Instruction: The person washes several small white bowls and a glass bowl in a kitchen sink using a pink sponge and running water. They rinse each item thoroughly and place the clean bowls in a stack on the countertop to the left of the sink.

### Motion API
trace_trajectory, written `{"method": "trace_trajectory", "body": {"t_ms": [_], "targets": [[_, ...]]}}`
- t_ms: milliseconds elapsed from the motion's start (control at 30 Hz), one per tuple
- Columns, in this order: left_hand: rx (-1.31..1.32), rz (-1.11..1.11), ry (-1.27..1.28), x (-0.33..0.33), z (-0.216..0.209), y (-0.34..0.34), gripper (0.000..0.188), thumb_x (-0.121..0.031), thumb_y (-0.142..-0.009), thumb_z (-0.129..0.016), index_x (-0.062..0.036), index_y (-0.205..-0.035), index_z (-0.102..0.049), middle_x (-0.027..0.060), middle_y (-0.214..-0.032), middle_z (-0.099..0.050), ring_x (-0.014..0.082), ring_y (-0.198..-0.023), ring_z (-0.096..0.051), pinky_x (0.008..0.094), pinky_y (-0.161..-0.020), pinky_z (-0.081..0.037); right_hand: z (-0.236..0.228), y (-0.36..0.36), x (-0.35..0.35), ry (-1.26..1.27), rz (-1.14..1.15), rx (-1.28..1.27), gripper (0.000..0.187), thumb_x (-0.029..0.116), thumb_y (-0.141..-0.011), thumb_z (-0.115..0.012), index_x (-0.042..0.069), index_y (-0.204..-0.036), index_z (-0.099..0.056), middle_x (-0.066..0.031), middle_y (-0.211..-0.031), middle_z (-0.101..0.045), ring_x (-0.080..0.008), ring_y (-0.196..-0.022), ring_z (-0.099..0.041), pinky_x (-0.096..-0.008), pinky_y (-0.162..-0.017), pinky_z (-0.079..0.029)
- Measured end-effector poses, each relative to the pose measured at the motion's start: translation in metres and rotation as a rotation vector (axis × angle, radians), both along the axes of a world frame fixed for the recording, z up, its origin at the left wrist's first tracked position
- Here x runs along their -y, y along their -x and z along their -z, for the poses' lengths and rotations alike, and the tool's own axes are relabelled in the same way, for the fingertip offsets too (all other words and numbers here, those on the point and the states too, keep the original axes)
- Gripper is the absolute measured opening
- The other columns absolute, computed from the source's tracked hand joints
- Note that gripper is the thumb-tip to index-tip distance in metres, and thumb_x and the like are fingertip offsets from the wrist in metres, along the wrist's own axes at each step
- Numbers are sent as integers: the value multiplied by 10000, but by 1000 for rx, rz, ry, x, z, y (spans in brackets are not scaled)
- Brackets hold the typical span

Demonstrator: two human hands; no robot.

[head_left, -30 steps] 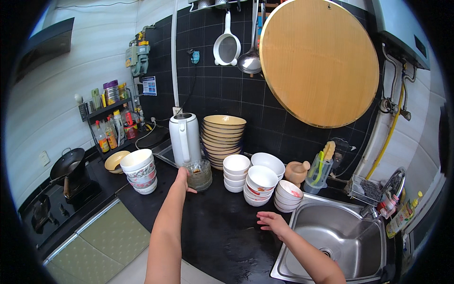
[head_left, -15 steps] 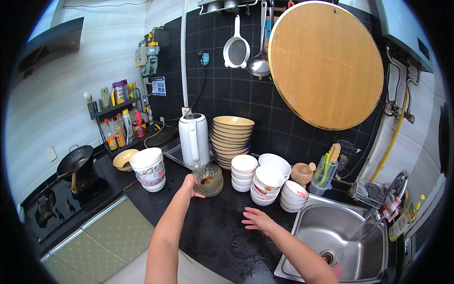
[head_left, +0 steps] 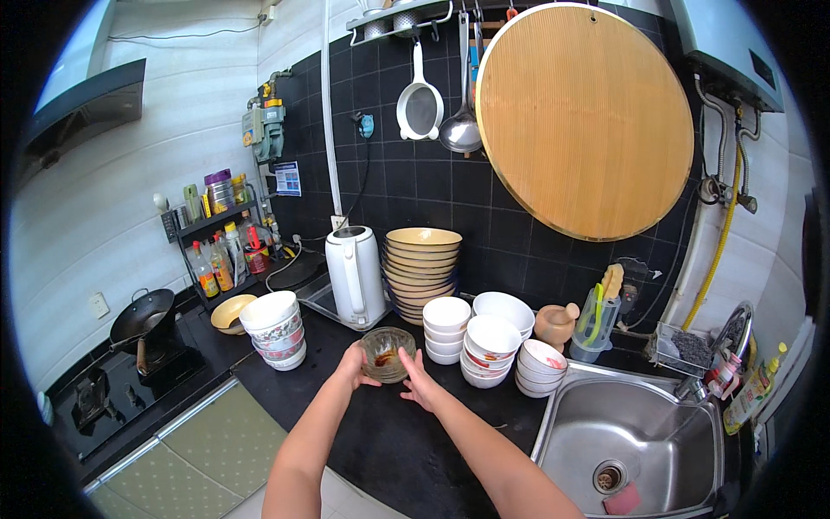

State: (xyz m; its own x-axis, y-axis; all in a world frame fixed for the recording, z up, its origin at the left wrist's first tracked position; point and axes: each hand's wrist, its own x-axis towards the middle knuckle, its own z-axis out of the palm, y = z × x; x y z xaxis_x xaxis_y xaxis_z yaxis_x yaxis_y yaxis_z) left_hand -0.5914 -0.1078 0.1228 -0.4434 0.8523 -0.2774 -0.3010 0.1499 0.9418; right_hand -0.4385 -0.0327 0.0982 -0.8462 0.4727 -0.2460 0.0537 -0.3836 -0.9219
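Observation:
A stack of clear glass bowls, with some brown residue inside the top one, stands at the middle of the black counter. My left hand wraps the stack's left side. Against its right side presses my right hand, so the bowls sit between both palms. Just behind is a white electric kettle. To the right rise a stack of small white bowls and another with red patterns. How many glass bowls are nested, I cannot tell.
Tall cream bowls are stacked by the black tiled wall. Patterned bowls stand at the left, near a wok on the stove. At the right are a wooden mortar and a steel sink with a pink sponge.
My right hand has moved left and up from the bare counter to the glass bowls' right side. My left hand stays on them. The view has shifted slightly.

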Motion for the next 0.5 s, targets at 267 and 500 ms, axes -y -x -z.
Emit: {"method": "trace_trajectory", "body": {"t_ms": [267, 500], "targets": [[-113, 45, 32, 6, -4, -14, 821, -94, -588, -420, -197, -1351, -135, 166, -1278, -335, 408, -1044, -456, 516, -675, -494, 24, 6, -20, 166, 35, -139, 778, 372, -739, -538, 293, -1330, -37, -61, -1375, -179, -313, -1230, -254, -479, -955, -231], [-61, 98, -10, 26, 4, -42, 819, -86, -601, -412, -196, -1358, -120, 142, -1276, -337, 349, -1034, -479, 475, -682, -503, 26, -25, 5, 95, 117, -143, 679, 273, -754, -459, 275, -1317, -79, -73, -1328, -239, -296, -1197, -309, -465, -942, -260]]}}
